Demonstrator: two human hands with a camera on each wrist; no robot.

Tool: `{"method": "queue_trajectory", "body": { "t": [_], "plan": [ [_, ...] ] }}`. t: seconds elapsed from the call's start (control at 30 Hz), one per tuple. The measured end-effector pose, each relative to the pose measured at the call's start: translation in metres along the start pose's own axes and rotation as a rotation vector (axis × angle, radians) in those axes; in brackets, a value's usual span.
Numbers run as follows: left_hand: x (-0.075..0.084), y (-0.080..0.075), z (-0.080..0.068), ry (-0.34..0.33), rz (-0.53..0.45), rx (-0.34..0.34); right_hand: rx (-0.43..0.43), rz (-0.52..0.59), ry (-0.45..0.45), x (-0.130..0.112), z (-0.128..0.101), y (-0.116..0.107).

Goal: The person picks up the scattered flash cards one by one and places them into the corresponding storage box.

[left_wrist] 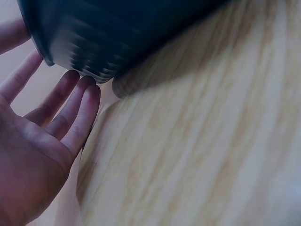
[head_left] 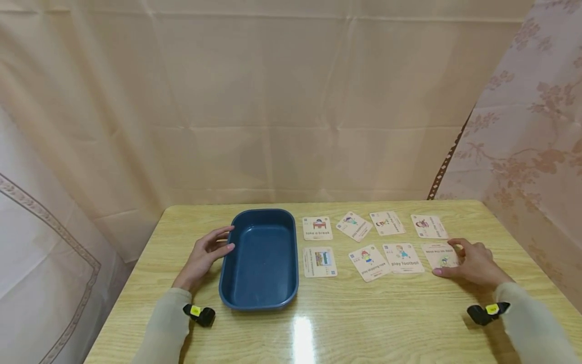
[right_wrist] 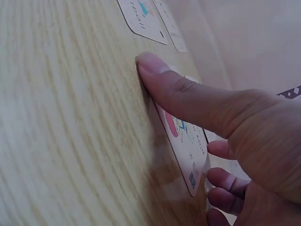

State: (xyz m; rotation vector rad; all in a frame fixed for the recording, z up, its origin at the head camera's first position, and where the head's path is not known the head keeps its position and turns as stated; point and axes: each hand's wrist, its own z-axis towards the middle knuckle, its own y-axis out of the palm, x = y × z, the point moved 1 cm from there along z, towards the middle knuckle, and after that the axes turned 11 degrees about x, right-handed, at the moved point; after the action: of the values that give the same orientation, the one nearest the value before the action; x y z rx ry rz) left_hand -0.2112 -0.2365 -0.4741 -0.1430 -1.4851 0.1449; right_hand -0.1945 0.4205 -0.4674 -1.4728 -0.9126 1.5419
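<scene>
My left hand [head_left: 205, 255] is at the left side of a deep blue rectangular tray [head_left: 259, 302]. Its thumb and forefinger tips meet the rim, and in the left wrist view the other fingers reach fairly straight toward the tray's outer wall [left_wrist: 94, 37]. On the right, my right hand [head_left: 477, 264] pinches an illustrated word card [head_left: 438, 253] by opposite edges, thumb at the near edge and fingers at the far one. That card [right_wrist: 188, 141] lies low over the wood, its print upside down in the head view and partly covered by the hand.
Several more cards lie face up in two loose rows right of the tray, among them a "take a break" card [head_left: 317, 228], a "play football" card [head_left: 403, 259] and a "play skipping rope" card [head_left: 369, 264]. The wooden table [head_left: 386, 323] ends at a beige curtain [head_left: 273, 126].
</scene>
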Motion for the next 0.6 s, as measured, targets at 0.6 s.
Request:
{"method": "queue_trajectory", "body": {
  "t": [0.6],
  "plan": [
    [-0.0011, -0.0011, 0.001, -0.009, 0.0, 0.0, -0.024, 0.065, 0.081, -0.0003, 0.0031, 0.001]
  ]
}}
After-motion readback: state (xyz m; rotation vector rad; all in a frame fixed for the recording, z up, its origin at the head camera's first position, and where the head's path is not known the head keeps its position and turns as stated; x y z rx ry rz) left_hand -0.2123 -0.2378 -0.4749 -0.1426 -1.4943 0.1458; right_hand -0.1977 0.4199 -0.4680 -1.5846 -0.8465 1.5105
